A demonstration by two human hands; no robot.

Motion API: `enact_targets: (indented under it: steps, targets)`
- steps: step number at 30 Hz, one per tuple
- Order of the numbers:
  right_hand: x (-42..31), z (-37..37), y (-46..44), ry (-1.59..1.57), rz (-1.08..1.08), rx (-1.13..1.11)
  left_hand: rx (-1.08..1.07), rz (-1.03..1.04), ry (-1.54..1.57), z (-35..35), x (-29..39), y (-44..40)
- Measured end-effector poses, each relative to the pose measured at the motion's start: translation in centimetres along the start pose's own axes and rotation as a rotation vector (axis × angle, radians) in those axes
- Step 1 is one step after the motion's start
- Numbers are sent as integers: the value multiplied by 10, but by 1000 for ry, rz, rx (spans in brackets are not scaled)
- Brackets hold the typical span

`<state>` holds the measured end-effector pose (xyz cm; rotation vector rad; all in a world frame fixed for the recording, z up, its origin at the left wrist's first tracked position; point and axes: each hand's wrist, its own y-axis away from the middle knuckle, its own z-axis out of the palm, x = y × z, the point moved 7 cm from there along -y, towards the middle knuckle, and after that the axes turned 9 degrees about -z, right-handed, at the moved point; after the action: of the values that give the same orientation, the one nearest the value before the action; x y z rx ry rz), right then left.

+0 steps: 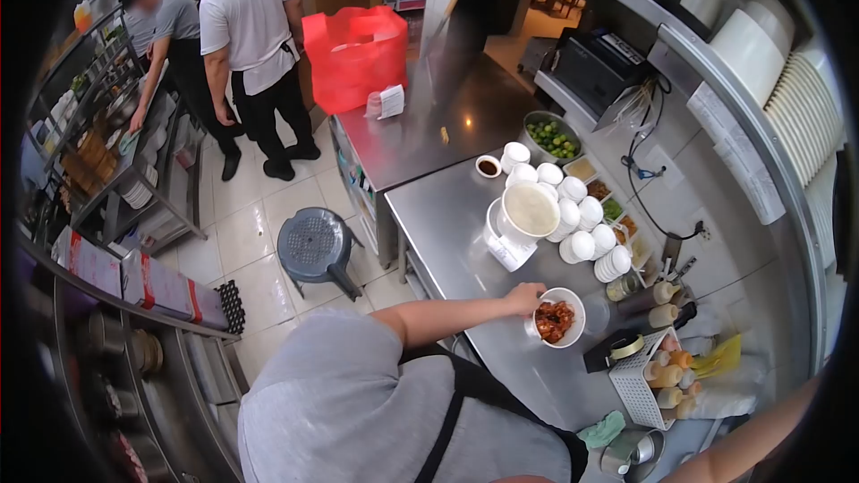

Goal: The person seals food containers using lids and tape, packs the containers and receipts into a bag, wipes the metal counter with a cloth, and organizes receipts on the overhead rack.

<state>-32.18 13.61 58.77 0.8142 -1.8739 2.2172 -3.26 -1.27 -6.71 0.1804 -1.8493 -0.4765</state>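
Observation:
My left hand point(526, 299) grips the rim of a white bowl point(578, 326) on the steel counter, fingers closed at its edge. Chunks of reddish-brown sauced food point(555, 320) lie inside the bowl. Only the forearm of my right arm point(752, 447) shows at the lower right; the hand itself is out of sight. Beyond my left hand stands a large white tub point(530, 210) with pale contents, and a paper slip point(512, 255) lies by it. Stacks of small white cups point(573, 215) crowd around the tub.
A bowl of green limes point(552, 138), a small cup of dark sauce point(488, 166) and a white basket of bottles point(637, 385) stand on the counter point(447, 233). A red bag point(358, 58) sits farther off. A grey stool point(315, 241) and two people point(255, 27) are on the left.

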Motion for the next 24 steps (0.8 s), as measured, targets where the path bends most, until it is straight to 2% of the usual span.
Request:
enact_targets:
  steps: [3, 5, 7, 9, 10, 11, 12, 13, 14, 15, 16, 17, 18, 19, 20, 21, 23, 24]
  targets:
    - [-6, -23, 85, -189, 333, 21, -11, -39, 54, 6, 2, 3]
    - [-19, -25, 157, -337, 583, 1, -18, 9, 40, 12, 2, 3]
    - [-45, -14, 237, -450, 841, -85, -21, 1, 41, 18, 2, 3]
    - [-81, -6, 321, -416, 1046, -298, -40, -12, 62, 20, 7, 9]
    - [-87, -4, 384, -483, 1251, -291, -62, -43, 87, 22, 9, 11]
    - [-102, -6, 425, -486, 1284, -351, -67, -51, 41, 24, 4, 4]
    - [-119, -10, 456, -520, 1342, -301, -27, 79, -70, 25, -5, -9]
    - [-146, -15, 455, -436, 1377, -364, 70, 214, -151, 15, 2, -2]
    - [-163, -16, 482, -599, 1536, -249, 42, 105, -60, 5, 0, 7]
    - [-179, -20, 500, -619, 1655, -278, 102, 133, 63, 2, -22, -6]
    - [-198, -21, 508, -626, 1727, -170, 109, 116, 3, -7, -31, -8]
    - [-212, -22, 527, -625, 1756, -106, 60, 105, -88, -11, -44, -10]
    - [-230, -23, 541, -632, 1822, -81, -48, -74, 11, -17, -37, 12]
    - [-249, -21, 540, -683, 1833, -192, -43, -137, 113, -20, -30, 28]
    - [-270, -15, 546, -716, 1831, -187, -22, -199, 212, -18, -25, 35]
    - [-289, -9, 542, -725, 1753, -261, -56, -197, 188, -7, -18, 40]
    - [-317, 5, 514, -700, 1528, -458, 129, 96, 322, -12, 3, 56]
    - [-327, 12, 508, -648, 1435, -470, 227, 165, 314, -4, 5, 56]
